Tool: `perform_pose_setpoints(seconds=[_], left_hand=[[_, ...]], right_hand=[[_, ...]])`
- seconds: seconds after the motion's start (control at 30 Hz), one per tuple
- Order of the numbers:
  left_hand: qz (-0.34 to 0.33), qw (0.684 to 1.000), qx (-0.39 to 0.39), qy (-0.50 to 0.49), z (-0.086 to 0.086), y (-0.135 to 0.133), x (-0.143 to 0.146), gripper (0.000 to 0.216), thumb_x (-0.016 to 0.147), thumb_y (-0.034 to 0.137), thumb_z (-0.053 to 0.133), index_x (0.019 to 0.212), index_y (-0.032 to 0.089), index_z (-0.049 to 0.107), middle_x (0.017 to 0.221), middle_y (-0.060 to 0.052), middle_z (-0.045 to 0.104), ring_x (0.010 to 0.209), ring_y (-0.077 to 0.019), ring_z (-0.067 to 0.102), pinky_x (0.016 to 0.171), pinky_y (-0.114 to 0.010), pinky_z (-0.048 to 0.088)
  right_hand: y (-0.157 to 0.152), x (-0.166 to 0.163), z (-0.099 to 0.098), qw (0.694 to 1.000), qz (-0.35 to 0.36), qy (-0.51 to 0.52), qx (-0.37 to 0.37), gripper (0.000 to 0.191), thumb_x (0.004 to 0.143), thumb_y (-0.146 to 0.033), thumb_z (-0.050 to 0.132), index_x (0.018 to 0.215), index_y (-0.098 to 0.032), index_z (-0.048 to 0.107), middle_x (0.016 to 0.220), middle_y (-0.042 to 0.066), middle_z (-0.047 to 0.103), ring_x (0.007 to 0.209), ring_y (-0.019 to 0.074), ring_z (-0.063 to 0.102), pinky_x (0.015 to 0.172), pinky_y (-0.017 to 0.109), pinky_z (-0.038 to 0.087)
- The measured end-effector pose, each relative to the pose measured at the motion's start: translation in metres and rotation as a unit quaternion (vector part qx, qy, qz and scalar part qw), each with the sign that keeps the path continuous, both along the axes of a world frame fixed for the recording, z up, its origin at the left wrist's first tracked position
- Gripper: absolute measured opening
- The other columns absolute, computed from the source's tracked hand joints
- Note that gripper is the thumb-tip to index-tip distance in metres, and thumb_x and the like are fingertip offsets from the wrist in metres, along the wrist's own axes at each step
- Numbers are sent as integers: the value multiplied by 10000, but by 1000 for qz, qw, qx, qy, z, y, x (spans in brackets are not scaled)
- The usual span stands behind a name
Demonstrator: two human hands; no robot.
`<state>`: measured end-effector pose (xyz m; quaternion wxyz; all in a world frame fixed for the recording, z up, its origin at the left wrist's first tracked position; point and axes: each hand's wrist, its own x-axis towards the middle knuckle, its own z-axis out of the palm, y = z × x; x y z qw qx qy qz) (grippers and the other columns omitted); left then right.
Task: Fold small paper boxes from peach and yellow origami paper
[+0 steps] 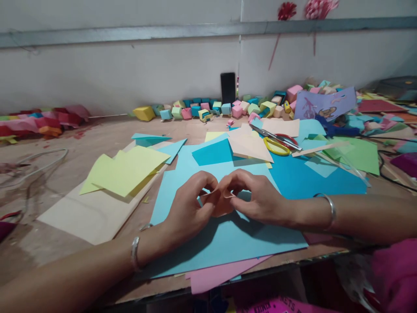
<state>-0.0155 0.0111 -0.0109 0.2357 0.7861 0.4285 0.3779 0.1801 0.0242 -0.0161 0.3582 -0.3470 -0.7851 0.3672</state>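
Between my two hands is a small piece of peach paper (223, 208), partly folded or curled. My left hand (192, 200) pinches its left side with thumb and fingers. On the right side, my right hand (257, 195) grips the same paper, its fingers bent over the edge. Fingers cover much of the piece, so its full shape is hidden. Both hands are just above a large light blue sheet (208, 252). Beyond them lie a darker blue piece (211, 152) and a peach sheet (249, 145).
Yellow-handled scissors (276, 146) lie beyond my right hand. Yellow sheets (130, 169) rest on a cream sheet (87, 213) at left. Small coloured paper boxes (195, 111) line the wall, near an upright black phone (228, 88). A blue glue gun (335, 127) is at right.
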Motion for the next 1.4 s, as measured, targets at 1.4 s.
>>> perform_pose_setpoints(seconds=[1.4], left_hand=[[-78, 995, 52, 14, 0, -2, -2, 311, 831, 181, 693, 1131, 234, 633, 1020, -47, 561, 860, -143, 608, 727, -301, 584]], right_hand=[[21, 4, -3, 997, -23, 66, -25, 169, 699, -66, 505, 754, -185, 611, 847, 7, 646, 801, 123, 595, 652, 220, 503]])
